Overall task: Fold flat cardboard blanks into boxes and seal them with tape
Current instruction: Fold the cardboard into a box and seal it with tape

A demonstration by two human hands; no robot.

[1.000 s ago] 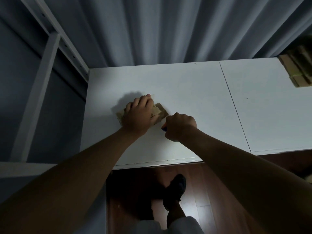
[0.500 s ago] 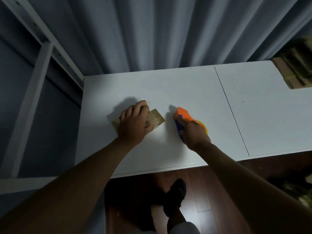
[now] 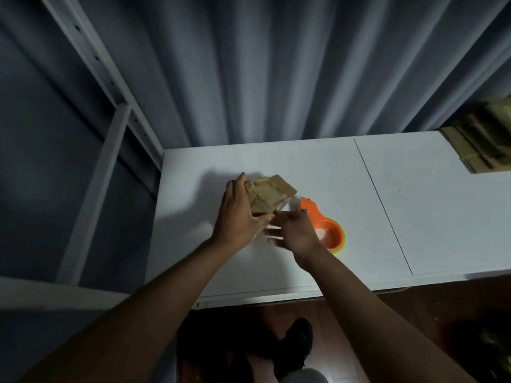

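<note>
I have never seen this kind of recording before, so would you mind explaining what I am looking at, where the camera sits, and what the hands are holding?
There is no machine here: a person works with two bare hands, and one wide-angle camera worn on the head looks forward and down, so the arms reach in from the bottom of the picture. The left hand grips a small cardboard box, tilted up off the white table. The right hand reaches toward the box with fingers extended; whether it touches the cardboard I cannot tell. Just right of it, an orange tape dispenser lies on the table, held by neither hand. At the far right edge sits a stack of flat cardboard blanks. Behind the table hangs a grey curtain; below are a wooden floor and the person's dark shoe.
</note>
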